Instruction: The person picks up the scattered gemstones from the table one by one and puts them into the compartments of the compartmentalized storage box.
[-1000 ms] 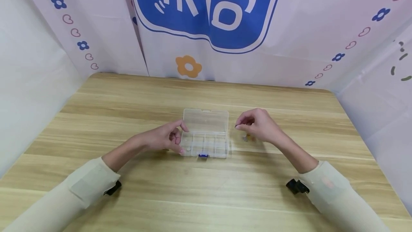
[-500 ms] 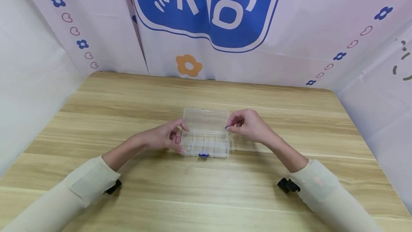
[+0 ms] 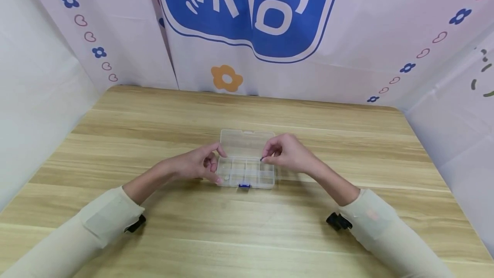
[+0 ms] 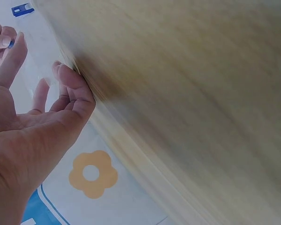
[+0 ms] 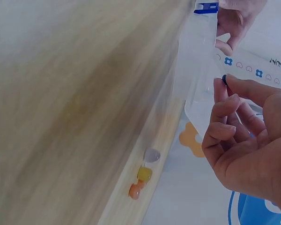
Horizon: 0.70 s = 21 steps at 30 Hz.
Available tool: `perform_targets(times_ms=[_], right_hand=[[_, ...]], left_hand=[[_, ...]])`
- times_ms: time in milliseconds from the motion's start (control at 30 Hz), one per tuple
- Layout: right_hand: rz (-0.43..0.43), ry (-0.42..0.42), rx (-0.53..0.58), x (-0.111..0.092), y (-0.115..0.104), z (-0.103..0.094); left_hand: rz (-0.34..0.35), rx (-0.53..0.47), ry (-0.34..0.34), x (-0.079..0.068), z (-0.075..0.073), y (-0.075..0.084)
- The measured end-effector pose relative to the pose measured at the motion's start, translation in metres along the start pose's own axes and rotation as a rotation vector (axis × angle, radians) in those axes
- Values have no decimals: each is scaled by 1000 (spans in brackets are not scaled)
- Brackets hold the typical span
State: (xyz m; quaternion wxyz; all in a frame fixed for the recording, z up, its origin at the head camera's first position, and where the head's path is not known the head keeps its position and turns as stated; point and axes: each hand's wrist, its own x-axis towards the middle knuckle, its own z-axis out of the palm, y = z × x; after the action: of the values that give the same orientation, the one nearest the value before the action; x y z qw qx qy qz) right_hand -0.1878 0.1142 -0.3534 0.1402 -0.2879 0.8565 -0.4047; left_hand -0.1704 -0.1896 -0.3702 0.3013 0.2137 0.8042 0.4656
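Moved over the box point(image 3: 259, 187), a bead point(image 5: 225, 80) is pinched by the right hand point(image 3: 287, 153), the box seemingly steadied by the spread left hand point(image 3: 196, 164).

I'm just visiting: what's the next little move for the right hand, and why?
Probably lower the small dark blue piece into the clear, divided rectangular plastic box and let go. In the head view, the right hand pinches that piece near the box's back edge, the transparent plastic lid is open, and the left hand is at the box's left end.
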Motion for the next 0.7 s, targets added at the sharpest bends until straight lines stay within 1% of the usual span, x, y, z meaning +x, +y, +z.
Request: perform_targets(times_ms=[233, 433, 700], right_hand=[[-26, -24, -11, 4, -2, 6], [-28, -49, -9, 7, -4, 10], [-56, -51, -5, 13, -5, 15]], left_hand=[[1, -5, 5, 0, 0, 0], [10, -14, 12, -1, 1, 0], [9, -15, 13, 0, 1, 0]])
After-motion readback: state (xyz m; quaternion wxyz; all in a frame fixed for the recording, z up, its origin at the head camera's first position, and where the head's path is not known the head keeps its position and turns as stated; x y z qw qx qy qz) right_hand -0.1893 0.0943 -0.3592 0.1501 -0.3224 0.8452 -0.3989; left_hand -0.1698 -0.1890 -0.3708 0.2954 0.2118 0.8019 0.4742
